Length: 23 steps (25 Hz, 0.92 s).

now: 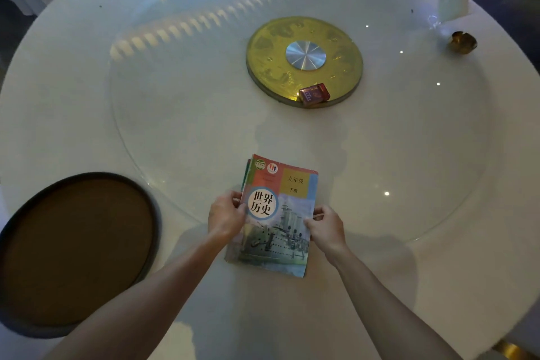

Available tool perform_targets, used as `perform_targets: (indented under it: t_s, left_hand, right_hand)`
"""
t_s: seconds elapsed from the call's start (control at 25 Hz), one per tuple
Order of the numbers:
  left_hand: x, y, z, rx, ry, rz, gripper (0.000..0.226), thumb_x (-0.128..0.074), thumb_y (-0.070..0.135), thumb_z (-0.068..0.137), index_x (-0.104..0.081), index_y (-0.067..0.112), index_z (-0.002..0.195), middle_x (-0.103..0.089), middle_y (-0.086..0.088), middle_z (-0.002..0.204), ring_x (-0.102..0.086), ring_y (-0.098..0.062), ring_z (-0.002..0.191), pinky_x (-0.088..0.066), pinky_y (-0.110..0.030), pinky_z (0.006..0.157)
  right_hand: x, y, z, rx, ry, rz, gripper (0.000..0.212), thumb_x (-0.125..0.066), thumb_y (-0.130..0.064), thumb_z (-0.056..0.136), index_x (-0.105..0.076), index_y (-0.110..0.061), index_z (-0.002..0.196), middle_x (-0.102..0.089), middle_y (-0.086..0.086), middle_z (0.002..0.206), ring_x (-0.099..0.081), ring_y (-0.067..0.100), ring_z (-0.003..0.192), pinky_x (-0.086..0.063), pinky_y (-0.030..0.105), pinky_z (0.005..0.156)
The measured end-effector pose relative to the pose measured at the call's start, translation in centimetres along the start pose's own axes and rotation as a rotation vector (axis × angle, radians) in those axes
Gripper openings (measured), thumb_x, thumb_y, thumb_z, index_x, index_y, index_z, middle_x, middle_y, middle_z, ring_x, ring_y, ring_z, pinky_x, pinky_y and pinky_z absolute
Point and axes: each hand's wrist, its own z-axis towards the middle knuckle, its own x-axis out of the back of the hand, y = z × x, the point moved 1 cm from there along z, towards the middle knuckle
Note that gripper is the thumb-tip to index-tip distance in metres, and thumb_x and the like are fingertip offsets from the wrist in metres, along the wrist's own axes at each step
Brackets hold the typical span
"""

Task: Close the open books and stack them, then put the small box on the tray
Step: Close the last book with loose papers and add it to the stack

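Both bare forearms reach forward from the lower frame, converging toward the centre. Left hand [226, 215] palm-down, fingers curled, thumb tip pressed inward to the right. Right hand [325, 228] mirrors it, fingers bent, fingertips pointing left; hands apart.

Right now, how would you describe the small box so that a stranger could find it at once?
Start at the round white table and find the golden disc at its centre. On the near edge of that disc lies the small red box. It is the only red thing there, far smaller than the books held nearer the person.
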Motion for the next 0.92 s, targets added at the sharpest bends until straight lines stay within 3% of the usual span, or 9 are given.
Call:
perform_targets:
  t_s: [0.16, 0.32, 0.44, 0.56, 0.8, 0.92]
  left_hand:
    - [0.6, -1.1, -0.1, -0.056, -0.025, 0.070, 0.025, -0.069, 0.019, 0.089, -0.072, 0.015, 0.114, -0.078, -0.006, 0.095, -0.069, -0.017, 0.078, -0.047, -0.021, 0.057]
    - [0.6, -1.8, 0.0, -0.099, -0.054, 0.111, 0.029, -0.064, 0.023, 0.094, -0.072, 0.018, 0.121, -0.075, -0.007, 0.105, -0.068, -0.018, 0.086, -0.051, -0.025, 0.061]
    - [0.6, -1.9, 0.2, -0.109, -0.090, 0.107, 0.024, -0.061, 0.022, 0.095, -0.075, 0.021, 0.115, -0.078, -0.002, 0.100, -0.069, -0.016, 0.082, -0.048, -0.023, 0.056]
    - [0.3, -1.6, 0.4, -0.079, -0.118, 0.064, 0.024, -0.060, 0.018, 0.095, -0.077, 0.018, 0.111, -0.079, -0.003, 0.099, -0.071, -0.020, 0.085, -0.059, -0.036, 0.068]
    - [-0.4, -1.3, 1.2, 0.180, -0.110, -0.110, 0.022, -0.067, 0.015, 0.084, -0.080, 0.019, 0.102, -0.080, 0.001, 0.088, -0.074, -0.016, 0.082, -0.062, -0.043, 0.076]
    - [-0.7, -0.5, 1.9, 0.217, -0.135, -0.140, 0.025, -0.070, 0.014, 0.081, -0.081, 0.019, 0.102, -0.080, 0.003, 0.088, -0.074, -0.015, 0.083, -0.062, -0.042, 0.079]
  right_hand:
    - [-0.9, -0.2, -0.7, 0.083, 0.076, -0.171, 0.006, -0.065, -0.013, 0.092, -0.062, -0.010, 0.095, -0.068, 0.005, 0.094, -0.065, 0.025, 0.085, -0.053, 0.040, 0.073]
    - [-1.6, 0.2, -1.1, 0.064, 0.177, -0.253, 0.014, -0.064, -0.024, 0.095, -0.062, -0.012, 0.100, -0.060, 0.004, 0.102, -0.060, 0.025, 0.092, -0.052, 0.038, 0.078]
    - [-2.2, 0.5, -0.9, 0.015, 0.121, -0.182, 0.022, -0.056, -0.026, 0.099, -0.056, -0.013, 0.081, -0.057, 0.003, 0.078, -0.056, 0.025, 0.073, -0.040, 0.034, 0.061]
    - [-2.5, 0.5, -0.4, -0.017, 0.150, -0.197, 0.036, -0.051, -0.023, 0.100, -0.043, -0.017, 0.066, -0.047, 0.000, 0.062, -0.045, 0.019, 0.055, -0.031, 0.032, 0.052]
    - [-2.0, 0.7, 1.3, -0.225, 0.079, 0.047, 0.049, -0.061, -0.013, 0.086, -0.045, -0.023, 0.041, -0.037, -0.015, 0.031, -0.035, 0.005, 0.028, -0.026, 0.018, 0.035]
    - [-1.3, -0.2, 2.3, -0.258, 0.063, 0.089, 0.045, -0.060, -0.016, 0.075, -0.040, -0.022, 0.035, -0.032, -0.016, 0.035, -0.031, 0.007, 0.035, -0.027, 0.026, 0.050]
